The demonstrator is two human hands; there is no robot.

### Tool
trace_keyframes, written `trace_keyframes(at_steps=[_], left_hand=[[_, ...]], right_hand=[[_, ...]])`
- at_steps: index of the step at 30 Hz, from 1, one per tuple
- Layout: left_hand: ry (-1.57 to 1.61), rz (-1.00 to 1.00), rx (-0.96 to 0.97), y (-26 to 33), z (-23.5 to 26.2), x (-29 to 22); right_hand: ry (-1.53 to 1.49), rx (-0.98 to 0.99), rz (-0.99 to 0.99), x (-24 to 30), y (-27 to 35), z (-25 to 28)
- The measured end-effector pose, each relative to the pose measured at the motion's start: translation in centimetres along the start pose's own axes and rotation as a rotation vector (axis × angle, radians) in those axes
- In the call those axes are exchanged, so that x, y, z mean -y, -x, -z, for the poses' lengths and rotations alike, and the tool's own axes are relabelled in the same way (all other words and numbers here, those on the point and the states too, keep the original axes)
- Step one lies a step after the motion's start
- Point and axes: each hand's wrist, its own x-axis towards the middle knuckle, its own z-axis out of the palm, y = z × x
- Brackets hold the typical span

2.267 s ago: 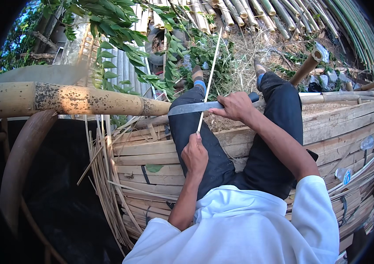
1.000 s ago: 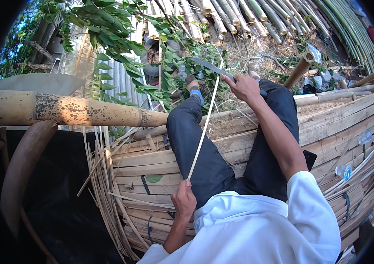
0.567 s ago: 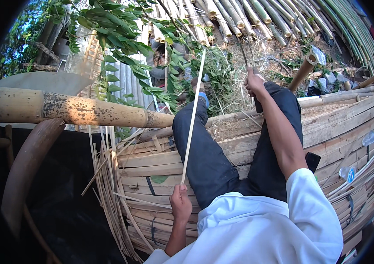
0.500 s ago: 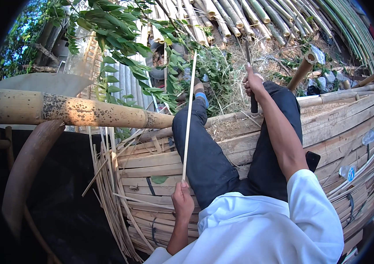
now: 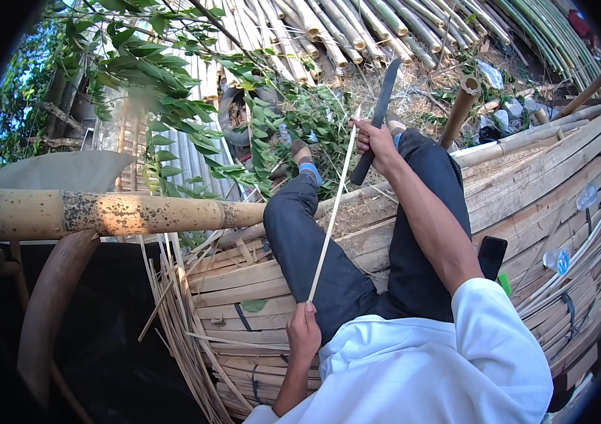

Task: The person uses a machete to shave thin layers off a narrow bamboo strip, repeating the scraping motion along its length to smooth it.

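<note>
A thin, pale bamboo strip slants up and away across my left thigh. Its near end sits in the closed fingers of my left hand, beside my hip. My right hand is wrapped around the dark handle of a machete, whose blade points up and away. The thumb and fingertips of that hand are at the strip's far end; whether they pinch it I cannot tell.
I sit on stacked split bamboo slats. Loose thin strips hang at the left, under a thick bamboo pole. A phone and a plastic cup lie at my right. Leafy branches and bamboo poles are ahead.
My right hand has moved left to the strip's far end, with the machete tilting. The strip now leans further right, and my left hand has shifted slightly. The whole view has shifted a little.
</note>
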Motion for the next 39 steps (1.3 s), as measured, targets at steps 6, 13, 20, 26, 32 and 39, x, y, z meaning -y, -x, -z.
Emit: trace_keyframes(at_steps=[6, 13, 20, 26, 32, 39], left_hand=[[0.002, 0.033, 0.032, 0.5, 0.5, 0.6], [-0.048, 0.104, 0.101, -0.2, 1.4, 0.5], [0.010, 0.151, 0.175, -1.2, 2.0, 0.8], [0.210, 0.241, 0.289, -6.1, 0.9, -1.0], [0.028, 0.089, 0.191, -10.7, -0.3, -2.0], [-0.136, 0.010, 0.026, -10.9, -2.4, -2.0]], right_hand=[[-0.034, 0.017, 0.041, -0.2, -0.4, 0.0], [0.184, -0.082, 0.093, -0.5, -0.7, -0.5], [0.037, 0.102, -0.043, 0.5, -0.1, -1.3], [0.338, 0.206, -0.094, 0.2, 1.8, -3.0], [1.292, 0.198, 0.161, 0.9, 2.6, -3.6], [1.614, 0.209, 0.394, -1.4, 3.1, -4.3]])
